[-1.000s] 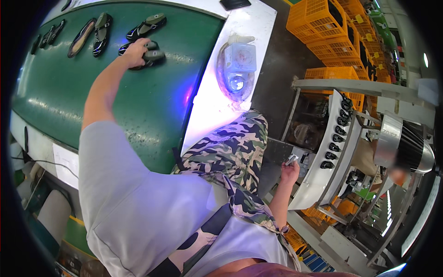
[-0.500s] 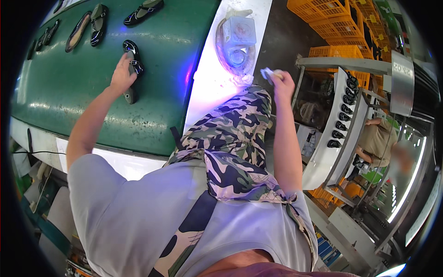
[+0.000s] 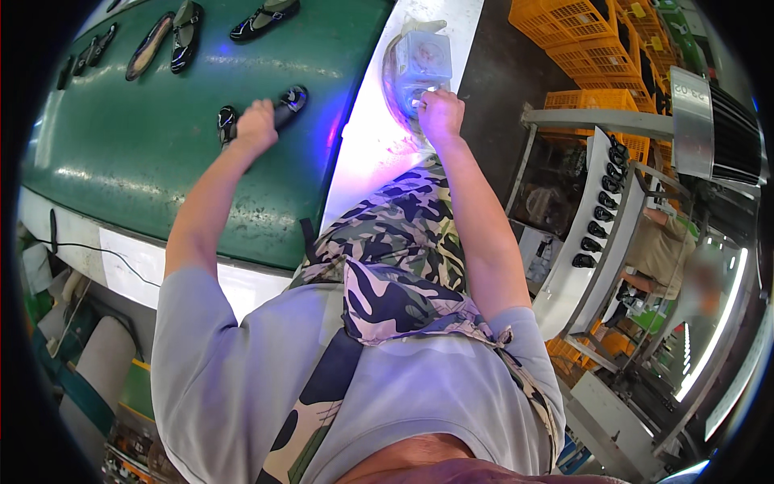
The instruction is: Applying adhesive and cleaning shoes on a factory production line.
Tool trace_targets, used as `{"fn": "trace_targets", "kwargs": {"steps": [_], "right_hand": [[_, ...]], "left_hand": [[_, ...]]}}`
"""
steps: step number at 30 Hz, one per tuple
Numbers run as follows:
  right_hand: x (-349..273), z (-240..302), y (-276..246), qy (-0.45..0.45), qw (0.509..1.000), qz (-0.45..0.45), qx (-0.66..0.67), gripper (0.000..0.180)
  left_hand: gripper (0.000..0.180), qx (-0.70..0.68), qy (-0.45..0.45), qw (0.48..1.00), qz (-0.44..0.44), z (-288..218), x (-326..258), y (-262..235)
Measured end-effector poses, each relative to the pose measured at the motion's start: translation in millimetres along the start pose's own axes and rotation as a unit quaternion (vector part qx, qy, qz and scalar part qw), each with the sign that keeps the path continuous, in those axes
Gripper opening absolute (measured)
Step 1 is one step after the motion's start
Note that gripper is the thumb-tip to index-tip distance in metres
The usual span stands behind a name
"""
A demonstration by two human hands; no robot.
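Observation:
On the green table, my left hand is closed, slightly blurred, on a glossy black shoe. The shoe's rounded end points up and to the right, and my fingers hide part of it. Just left of that hand lies another black strapped shoe. My right hand is closed over a clear round container on the white strip, gripping a small white-tipped applicator whose exact kind I cannot make out. Behind it stands a clear bluish box, on the same oval tray.
More black shoes, among them a strapped one, lie at the table's far side. Orange crates are stacked at the far right. A white rack carries a row of dark shoes, with a person beyond it.
My right hand has moved left and down onto the container. My left hand has shifted right, and the black shoe under it now points up and to the right.

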State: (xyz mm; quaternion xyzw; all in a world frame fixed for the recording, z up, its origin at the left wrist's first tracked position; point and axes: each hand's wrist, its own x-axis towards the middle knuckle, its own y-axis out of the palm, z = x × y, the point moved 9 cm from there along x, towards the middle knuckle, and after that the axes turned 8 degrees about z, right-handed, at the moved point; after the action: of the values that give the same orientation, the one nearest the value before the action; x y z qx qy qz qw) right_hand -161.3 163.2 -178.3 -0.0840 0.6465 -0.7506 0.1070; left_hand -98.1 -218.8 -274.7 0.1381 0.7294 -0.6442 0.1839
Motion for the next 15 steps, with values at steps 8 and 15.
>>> {"fn": "trace_targets", "kwargs": {"steps": [8,15], "right_hand": [[-2,7,-17,-0.053,0.997,-0.044,-0.044,0.006],[-7,-37,3,0.198,0.971,0.047,0.129,0.021]], "left_hand": [[0.063,0.037,0.054,0.988,0.143,-53,-55,12],[0.068,-0.095,-0.012,0.969,0.228,-17,-19,23]]}}
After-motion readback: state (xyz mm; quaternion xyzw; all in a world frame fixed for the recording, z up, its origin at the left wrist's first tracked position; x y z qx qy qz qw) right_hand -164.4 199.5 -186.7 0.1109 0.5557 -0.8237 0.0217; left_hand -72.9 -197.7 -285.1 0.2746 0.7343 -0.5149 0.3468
